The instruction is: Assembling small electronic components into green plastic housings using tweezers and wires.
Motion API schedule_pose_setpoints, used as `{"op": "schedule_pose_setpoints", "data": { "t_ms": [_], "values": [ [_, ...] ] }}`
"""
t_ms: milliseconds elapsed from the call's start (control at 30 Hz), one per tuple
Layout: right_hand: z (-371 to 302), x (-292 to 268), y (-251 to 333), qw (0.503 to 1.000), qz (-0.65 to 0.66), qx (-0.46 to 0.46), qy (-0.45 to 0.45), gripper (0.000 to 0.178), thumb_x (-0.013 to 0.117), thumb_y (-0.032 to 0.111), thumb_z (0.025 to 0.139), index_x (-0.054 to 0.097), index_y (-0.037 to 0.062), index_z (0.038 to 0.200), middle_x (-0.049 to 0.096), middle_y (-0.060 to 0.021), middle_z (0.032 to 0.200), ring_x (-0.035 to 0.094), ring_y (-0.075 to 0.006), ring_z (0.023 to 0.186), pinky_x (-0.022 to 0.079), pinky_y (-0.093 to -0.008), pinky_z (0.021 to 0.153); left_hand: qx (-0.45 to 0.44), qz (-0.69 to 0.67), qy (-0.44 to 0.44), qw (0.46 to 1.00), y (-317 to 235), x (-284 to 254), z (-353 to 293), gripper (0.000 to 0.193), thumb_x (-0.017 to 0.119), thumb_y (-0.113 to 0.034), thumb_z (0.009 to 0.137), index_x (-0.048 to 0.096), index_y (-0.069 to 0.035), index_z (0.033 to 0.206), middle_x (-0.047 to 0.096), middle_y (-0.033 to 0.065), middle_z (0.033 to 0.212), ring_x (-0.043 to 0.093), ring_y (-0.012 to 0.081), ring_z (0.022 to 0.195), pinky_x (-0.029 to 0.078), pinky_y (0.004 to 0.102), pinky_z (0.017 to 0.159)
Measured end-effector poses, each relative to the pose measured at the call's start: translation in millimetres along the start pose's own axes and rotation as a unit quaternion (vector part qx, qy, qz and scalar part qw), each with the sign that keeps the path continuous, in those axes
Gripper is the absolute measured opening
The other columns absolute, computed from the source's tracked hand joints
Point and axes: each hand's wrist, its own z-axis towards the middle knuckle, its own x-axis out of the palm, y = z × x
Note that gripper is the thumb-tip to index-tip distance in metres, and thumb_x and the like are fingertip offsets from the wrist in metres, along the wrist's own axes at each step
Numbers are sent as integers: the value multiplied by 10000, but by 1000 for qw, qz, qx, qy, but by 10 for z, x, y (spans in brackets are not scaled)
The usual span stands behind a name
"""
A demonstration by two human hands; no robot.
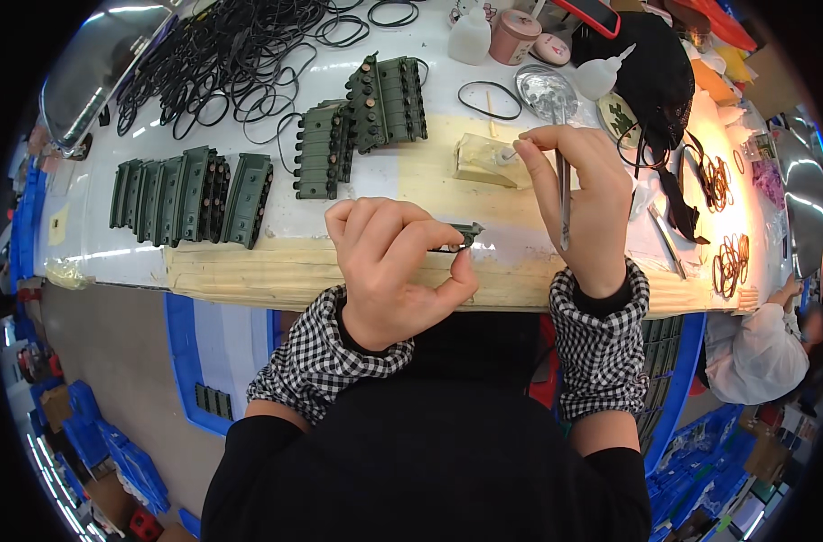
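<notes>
My left hand [386,262] pinches a small dark green part [466,237] between thumb and fingers, just above the table's near edge. To its right, my raised right hand [594,200] has metal tweezers [565,203] lying along the palm and fingers. Its thumb and forefinger are pressed together at a thin tip, beside a tape-covered block [488,161]; what that tip belongs to is too small to make out. Green ribbed plastic pieces [323,149] stand behind my left hand, and a row of similar green pieces [172,200] stands farther left.
Black elastic loops [222,63] heap at the back left. A foil dish [547,93], a white squeeze bottle [601,77] and a pink tin [514,38] stand at the back. Another pair of tweezers [668,242] lies right. Blue trays [184,361] sit below the table; a person [762,352] works at right.
</notes>
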Motion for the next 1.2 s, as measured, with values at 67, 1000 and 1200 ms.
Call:
{"op": "schedule_pose_setpoints", "data": {
  "t_ms": [67, 1000, 1200],
  "values": [
    [-21, -60, 47, 999, 5, -19, -46, 102, 725, 37, 778, 649, 19, 843, 632, -77, 747, 579, -221, 699, 459, -307, 632, -4, -3, -13, 1000, 12, 33, -14, 232, 723, -114, 538, 613, -142, 741, 552, -6, 741, 502, 191, 706, 321, 337, 748],
    [-305, -141, 404, 889, 387, 244, 10, 66, 557, 32, 952, 569, -33, 953, 640, -72, 835, 639, -106, 794, 485, -213, 710, 8, 2, -35, 999, 3, 33, -18, 246, 712, -115, 513, 620, -167, 734, 531, -26, 738, 493, 180, 694, 315, 335, 742],
    [-121, -8, 130, 989, 97, 84, -72, 68, 680, 8, 832, 618, -5, 856, 605, -92, 773, 581, -209, 658, 446, -289, 610, 6, 8, -38, 999, -1, 13, -22, 219, 717, -139, 534, 621, -161, 730, 532, -23, 729, 490, 180, 686, 314, 331, 747]
  ]
}}
